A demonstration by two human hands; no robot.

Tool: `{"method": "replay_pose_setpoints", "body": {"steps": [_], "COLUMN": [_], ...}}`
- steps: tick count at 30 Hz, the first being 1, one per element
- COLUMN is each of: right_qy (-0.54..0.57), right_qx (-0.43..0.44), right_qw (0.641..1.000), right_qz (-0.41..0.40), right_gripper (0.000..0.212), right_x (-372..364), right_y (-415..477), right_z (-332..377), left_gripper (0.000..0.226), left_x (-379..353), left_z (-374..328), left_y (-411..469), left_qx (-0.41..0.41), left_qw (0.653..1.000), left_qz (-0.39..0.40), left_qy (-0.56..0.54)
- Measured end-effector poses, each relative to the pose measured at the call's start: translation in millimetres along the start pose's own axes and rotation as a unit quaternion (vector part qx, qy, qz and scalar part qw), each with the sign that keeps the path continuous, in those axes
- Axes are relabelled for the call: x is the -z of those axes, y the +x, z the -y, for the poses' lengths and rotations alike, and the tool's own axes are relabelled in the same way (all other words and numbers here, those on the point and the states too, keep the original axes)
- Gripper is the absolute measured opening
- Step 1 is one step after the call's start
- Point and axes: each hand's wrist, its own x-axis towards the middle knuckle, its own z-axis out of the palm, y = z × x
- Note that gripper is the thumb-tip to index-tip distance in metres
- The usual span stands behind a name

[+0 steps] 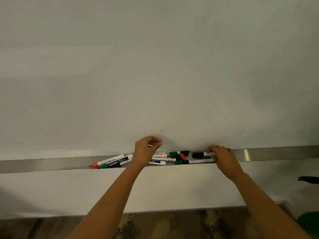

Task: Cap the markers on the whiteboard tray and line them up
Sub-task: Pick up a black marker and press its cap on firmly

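Observation:
Several markers lie jumbled in the metal whiteboard tray point(51, 163). At the left, an uncapped red-tipped marker point(107, 160) and a green-tipped "camlin" marker point(114, 164) lie slanted. In the middle lie white markers point(160, 158) and loose green point(174, 153), red point(182, 156) and black point(185, 152) caps. My right hand point(222, 156) grips the white end of a black-capped marker point(200, 154) at the tray's back. Below it lies another black-capped marker point(198, 161). My left hand point(146, 149) hovers over the middle markers with fingers curled, holding nothing that I can see.
The whiteboard point(155, 66) fills the view above the tray. A white wall runs below the tray, with wooden floor point(172, 225) at the bottom. A dark object point(309, 179) pokes in at the right edge, and something green point(309, 223) sits at the lower right.

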Motion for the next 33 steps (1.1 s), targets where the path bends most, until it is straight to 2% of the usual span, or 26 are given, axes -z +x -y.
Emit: {"method": "replay_pose_setpoints", "body": {"steps": [7, 11, 16, 25, 28, 33], "right_qy": [-0.002, 0.003, -0.007, 0.078, 0.139, 0.221], "right_qx": [0.019, 0.107, 0.161, 0.086, 0.041, 0.022], "right_qw": [0.999, 0.992, 0.987, 0.992, 0.989, 0.974], "right_qz": [-0.026, -0.061, -0.025, 0.043, 0.03, -0.035], "right_gripper": [0.026, 0.017, 0.018, 0.015, 0.013, 0.014], "right_x": [-5, -6, -13, -13, -13, -8], "right_y": [1, 2, 2, 4, 2, 2], "right_z": [-8, 7, 17, 8, 7, 12], "left_gripper": [0.008, 0.008, 0.008, 0.011, 0.012, 0.019], "left_x": [-13, -20, -33, -43, -47, -59], "left_z": [22, 28, 29, 27, 24, 15], "left_y": [-3, -5, -10, -11, -10, -5], "left_qx": [0.005, 0.007, -0.008, -0.005, -0.014, -0.067], "left_qw": [1.0, 0.999, 0.998, 0.997, 0.995, 0.986], "left_qz": [0.008, 0.017, 0.054, 0.075, 0.084, 0.104], "left_qy": [0.027, 0.027, 0.025, 0.034, 0.046, 0.114]}}
